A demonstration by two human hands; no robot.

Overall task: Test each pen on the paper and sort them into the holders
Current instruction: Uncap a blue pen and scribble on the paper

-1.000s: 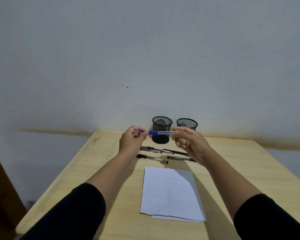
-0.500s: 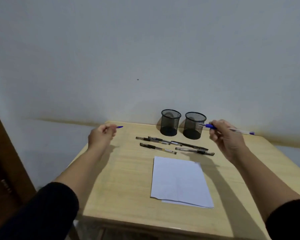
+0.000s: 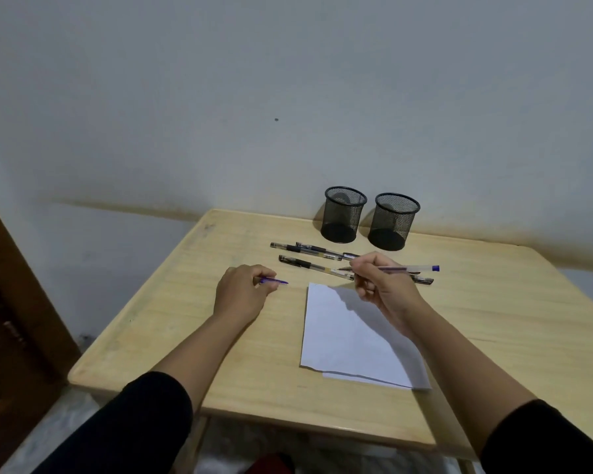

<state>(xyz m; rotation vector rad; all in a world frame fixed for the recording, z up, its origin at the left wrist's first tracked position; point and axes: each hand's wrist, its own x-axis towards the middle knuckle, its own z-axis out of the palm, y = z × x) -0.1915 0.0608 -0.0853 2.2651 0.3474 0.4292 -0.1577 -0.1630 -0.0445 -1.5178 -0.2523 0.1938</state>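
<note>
My right hand [image 3: 382, 289] grips an uncapped blue pen [image 3: 408, 268] above the top edge of the white paper [image 3: 353, 340], its tip pointing left. My left hand [image 3: 242, 295] rests on the table left of the paper and pinches the blue pen cap [image 3: 274, 281]. Several black pens [image 3: 308, 256] lie in a loose row beyond the paper, partly hidden by my right hand. Two black mesh holders stand near the wall: the left holder [image 3: 343, 213] and the right holder [image 3: 393, 222]. Both look empty.
The wooden table [image 3: 172, 323] stands against a pale wall. A dark wooden door or cabinet [image 3: 11, 323] is at the left. The table's front edge lies close to my forearms.
The cap came off the blue pen a second ago. Both hands have since come down and inward: the left with the cap onto the table, the right with the pen over the paper's top edge.
</note>
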